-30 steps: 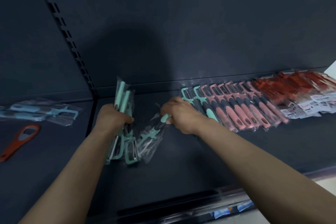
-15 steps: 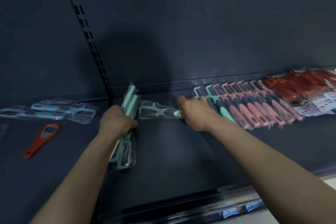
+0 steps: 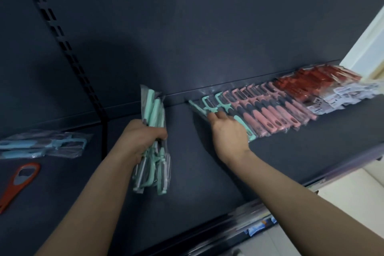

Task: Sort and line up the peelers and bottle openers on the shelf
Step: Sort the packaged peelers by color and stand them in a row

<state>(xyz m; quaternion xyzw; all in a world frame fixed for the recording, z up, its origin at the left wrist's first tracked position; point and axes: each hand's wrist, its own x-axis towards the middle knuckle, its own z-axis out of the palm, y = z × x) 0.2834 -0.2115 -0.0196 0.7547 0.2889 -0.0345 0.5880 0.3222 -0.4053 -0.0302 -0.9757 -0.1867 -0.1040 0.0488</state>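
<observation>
Two hands work over the dark shelf (image 3: 207, 172): the left hand (image 3: 143, 141) clenches a bundle of bagged mint peelers (image 3: 154, 108), and the right hand (image 3: 229, 131) lies flat, fingers extended onto the end mint peeler (image 3: 207, 104) of the back row beside the pink peelers (image 3: 270, 114). Blue peelers (image 3: 41, 145) and an orange bottle opener (image 3: 18, 181) lie well apart at left.

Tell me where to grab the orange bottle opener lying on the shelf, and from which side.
Pinch the orange bottle opener by its slim handle, from the front of the shelf: it lies flat, handle pointing toward you, wide ringed head farther back.
</observation>
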